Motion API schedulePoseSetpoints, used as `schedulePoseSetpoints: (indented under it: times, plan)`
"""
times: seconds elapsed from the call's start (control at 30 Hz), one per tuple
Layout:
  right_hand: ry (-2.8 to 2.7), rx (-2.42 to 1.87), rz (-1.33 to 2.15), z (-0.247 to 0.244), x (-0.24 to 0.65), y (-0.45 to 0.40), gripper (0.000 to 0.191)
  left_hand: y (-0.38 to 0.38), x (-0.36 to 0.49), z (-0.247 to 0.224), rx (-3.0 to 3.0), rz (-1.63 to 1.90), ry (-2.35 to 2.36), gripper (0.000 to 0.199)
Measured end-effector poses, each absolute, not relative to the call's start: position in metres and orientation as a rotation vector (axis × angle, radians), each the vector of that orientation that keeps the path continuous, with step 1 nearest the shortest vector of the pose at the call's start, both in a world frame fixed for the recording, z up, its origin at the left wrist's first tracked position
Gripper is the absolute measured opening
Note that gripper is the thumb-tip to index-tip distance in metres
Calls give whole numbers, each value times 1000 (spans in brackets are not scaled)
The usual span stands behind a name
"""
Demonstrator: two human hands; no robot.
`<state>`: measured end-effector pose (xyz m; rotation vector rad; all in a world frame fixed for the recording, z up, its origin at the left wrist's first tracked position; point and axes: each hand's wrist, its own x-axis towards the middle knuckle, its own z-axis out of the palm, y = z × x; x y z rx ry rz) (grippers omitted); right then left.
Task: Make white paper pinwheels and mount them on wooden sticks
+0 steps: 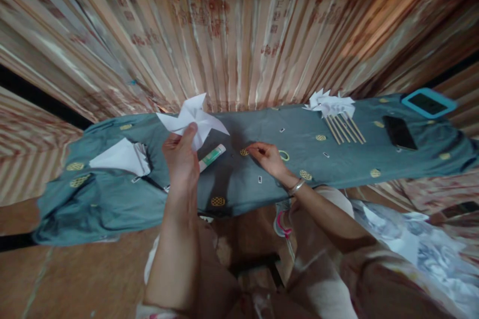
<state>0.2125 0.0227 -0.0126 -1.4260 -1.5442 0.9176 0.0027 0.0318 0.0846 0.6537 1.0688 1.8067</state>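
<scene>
A white paper pinwheel point(204, 122) is raised above the table, and my left hand point(182, 154) grips it with the thumb near its middle. My right hand point(268, 158) hovers low over the cloth, thumb and fingertips pinched together. Whatever lies between those fingertips is too small to make out. Between the hands a green and white glue stick point(212, 157) lies slanted, partly behind my left wrist. Just beyond my right hand sits a small pale green ring point(284, 155), which looks like a roll of tape.
White folded papers point(118, 157) lie stacked at the left. Several finished pinwheels point(335, 107) on sticks lie right of centre. A black phone point(399, 133) and a blue-framed tablet point(428, 103) are farther right. A curtain point(239, 35) hangs behind the cloth-covered table point(239, 192).
</scene>
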Motion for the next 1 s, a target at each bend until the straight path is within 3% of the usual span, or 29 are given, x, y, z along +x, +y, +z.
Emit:
schedulePoseSetpoints:
  times: [0.3,0.63,0.83,1.0]
  plan:
    - [-2073,-1265,430,26,147,78,18,33,-35,97,521,1954,1273,41]
    - [-2424,-1320,-60,34,46,173,20,30,-53,98,585,2007,1214,33]
    - [-2448,-1419,-90,15,38,188,26,34,-54,90,599,2017,1209,45]
    - [-2487,-1466,-75,13,37,195,29,31,-48,96,546,2031,1185,41]
